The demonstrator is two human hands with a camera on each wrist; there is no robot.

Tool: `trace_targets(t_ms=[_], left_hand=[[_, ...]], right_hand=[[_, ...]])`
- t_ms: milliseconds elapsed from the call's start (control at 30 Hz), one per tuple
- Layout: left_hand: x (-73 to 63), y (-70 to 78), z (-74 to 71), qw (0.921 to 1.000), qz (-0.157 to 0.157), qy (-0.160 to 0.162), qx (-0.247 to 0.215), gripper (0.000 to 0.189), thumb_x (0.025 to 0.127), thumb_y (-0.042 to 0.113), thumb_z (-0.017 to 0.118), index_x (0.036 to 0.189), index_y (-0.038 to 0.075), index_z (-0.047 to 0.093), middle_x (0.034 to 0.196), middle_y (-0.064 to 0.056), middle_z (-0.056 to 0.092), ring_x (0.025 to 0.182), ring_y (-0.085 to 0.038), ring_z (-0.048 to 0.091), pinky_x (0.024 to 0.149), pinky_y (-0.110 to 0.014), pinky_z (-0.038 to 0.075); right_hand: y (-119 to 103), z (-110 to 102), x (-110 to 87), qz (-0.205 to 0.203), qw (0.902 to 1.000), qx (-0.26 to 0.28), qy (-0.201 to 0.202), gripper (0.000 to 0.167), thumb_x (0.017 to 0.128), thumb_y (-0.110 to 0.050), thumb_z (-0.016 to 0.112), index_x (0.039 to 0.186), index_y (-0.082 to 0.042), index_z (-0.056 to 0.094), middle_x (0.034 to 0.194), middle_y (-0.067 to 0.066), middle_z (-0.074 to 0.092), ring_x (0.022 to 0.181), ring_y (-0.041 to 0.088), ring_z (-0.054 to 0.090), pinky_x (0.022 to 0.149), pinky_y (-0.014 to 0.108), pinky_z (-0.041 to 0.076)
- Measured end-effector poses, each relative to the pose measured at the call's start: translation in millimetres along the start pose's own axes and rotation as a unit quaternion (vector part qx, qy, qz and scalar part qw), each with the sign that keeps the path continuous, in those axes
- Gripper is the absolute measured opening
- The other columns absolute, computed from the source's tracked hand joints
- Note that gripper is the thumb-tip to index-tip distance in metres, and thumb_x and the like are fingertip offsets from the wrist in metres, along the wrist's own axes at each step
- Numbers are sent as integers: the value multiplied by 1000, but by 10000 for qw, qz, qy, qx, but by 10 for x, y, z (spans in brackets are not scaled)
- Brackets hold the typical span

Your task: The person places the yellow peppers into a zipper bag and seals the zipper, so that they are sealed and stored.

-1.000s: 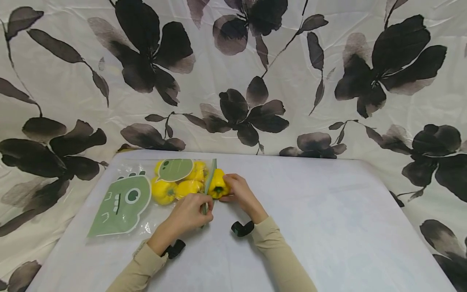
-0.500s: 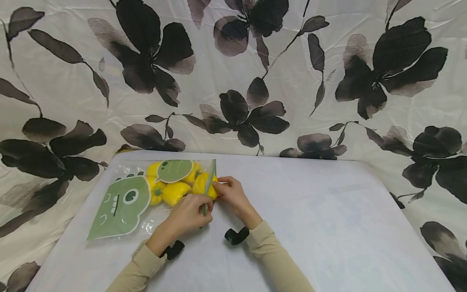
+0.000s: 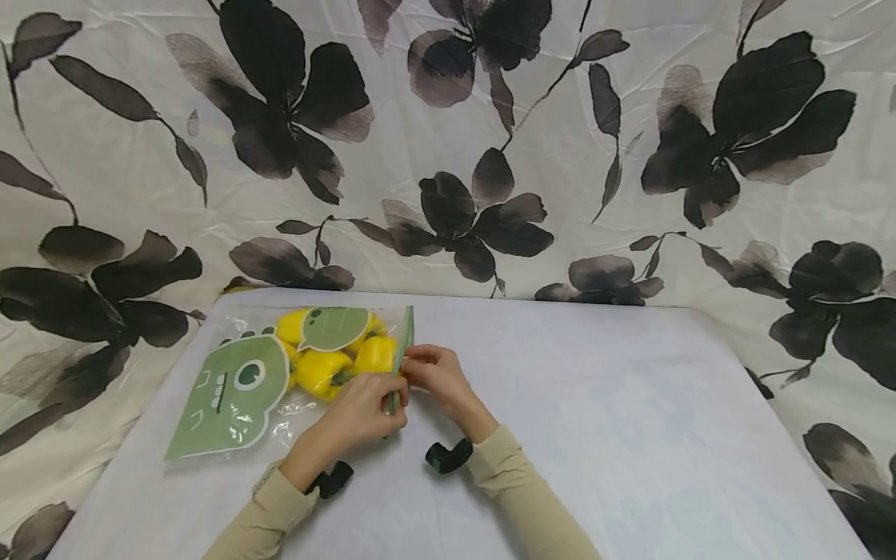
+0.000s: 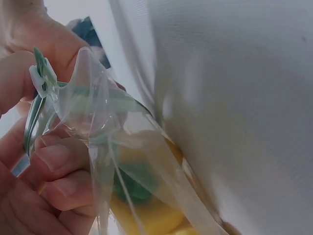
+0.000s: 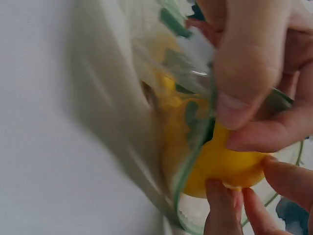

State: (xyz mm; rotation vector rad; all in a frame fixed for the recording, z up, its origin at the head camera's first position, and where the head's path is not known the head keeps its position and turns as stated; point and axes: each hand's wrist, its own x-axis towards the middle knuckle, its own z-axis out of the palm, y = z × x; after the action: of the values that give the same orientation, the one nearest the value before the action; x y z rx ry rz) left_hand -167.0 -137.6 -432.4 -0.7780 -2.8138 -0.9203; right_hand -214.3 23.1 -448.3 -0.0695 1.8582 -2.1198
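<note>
A clear zip bag (image 3: 241, 389) printed with a green cartoon monster lies on the left of the table, holding several yellow bell peppers. My left hand (image 3: 367, 400) pinches the near part of its green zip strip (image 3: 405, 338). Across the mouth, my right hand (image 3: 448, 389) has its fingertips right at the strip. In the right wrist view, a yellow bell pepper (image 5: 220, 169) sits just inside the mouth, and fingers (image 5: 220, 205) reach it from below. Through the film in the left wrist view, a bell pepper (image 4: 151, 215) shows its green stem.
A white cloth covers the table (image 3: 595, 412), which extends to the right of the bag. Behind it hangs a pale curtain (image 3: 595, 171) with dark flowers. Black wrist cameras (image 3: 448, 456) sit below both wrists.
The bell pepper at the mouth has moved left into the bag, and my right hand has followed it to the strip. The other peppers have shifted left. My left hand keeps its hold.
</note>
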Motion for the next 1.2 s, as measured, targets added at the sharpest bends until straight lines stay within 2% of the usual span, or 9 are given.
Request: trace_targets(t_ms=[267,500,667,767,900,1033,1133,1200], left_hand=[[-8,9,-2,9997,129,167,126,18,68,10,73,74,23,61,68,11,51,62,-6,45,56,-23,40],[-19,11,-19,9999,56,144,45,19,70,10,75,75,22,61,68,10,50,61,-5,45,55,-23,41],[-21,17,-39,9999,5,144,-63,16,72,9,75,76,21,63,67,11,50,59,-5,44,52,-23,41],[-20,24,-47,9997,-23,195,-109,14,75,11,75,79,20,65,66,11,49,57,-4,44,51,-23,40],[-20,37,-62,9994,-93,231,-242,10,79,12,73,87,16,69,61,12,46,53,-3,42,49,-22,38],[-34,31,-92,9988,-3,127,-474,17,84,12,70,101,11,71,61,12,44,53,-4,41,50,-22,37],[-83,21,-126,9978,18,-9,-667,25,86,12,69,112,14,69,65,12,48,54,-4,43,51,-23,40],[-140,22,-156,9968,-68,-90,-797,32,88,11,68,119,17,66,69,11,51,55,-5,45,52,-23,42]], right_hand=[[86,55,21,-221,9996,-113,102,27,86,-6,69,107,11,66,88,10,72,71,11,65,72,26,54],[62,22,6,-280,9987,-300,-293,23,89,-1,65,107,12,69,96,12,72,78,12,65,75,25,53],[-36,-42,9,-325,9962,-433,-681,23,92,2,57,109,15,67,97,16,71,77,12,67,79,32,56],[-125,-100,-8,-537,9898,-829,-1030,24,93,3,54,110,15,66,97,20,72,78,14,69,81,38,57],[-278,-190,-84,-883,9737,-1594,-1367,22,94,4,55,110,14,66,99,24,71,81,20,70,83,43,56],[-326,-273,-129,-865,9635,-2017,-1534,24,93,3,54,111,14,65,99,25,71,88,38,68,83,47,56],[-269,-318,-151,-787,9553,-2245,-1757,25,93,0,54,110,12,66,98,24,71,91,45,66,81,47,56],[-239,-318,-208,-716,9498,-2392,-1886,24,94,-4,54,108,10,68,94,24,70,86,42,67,77,45,56]])
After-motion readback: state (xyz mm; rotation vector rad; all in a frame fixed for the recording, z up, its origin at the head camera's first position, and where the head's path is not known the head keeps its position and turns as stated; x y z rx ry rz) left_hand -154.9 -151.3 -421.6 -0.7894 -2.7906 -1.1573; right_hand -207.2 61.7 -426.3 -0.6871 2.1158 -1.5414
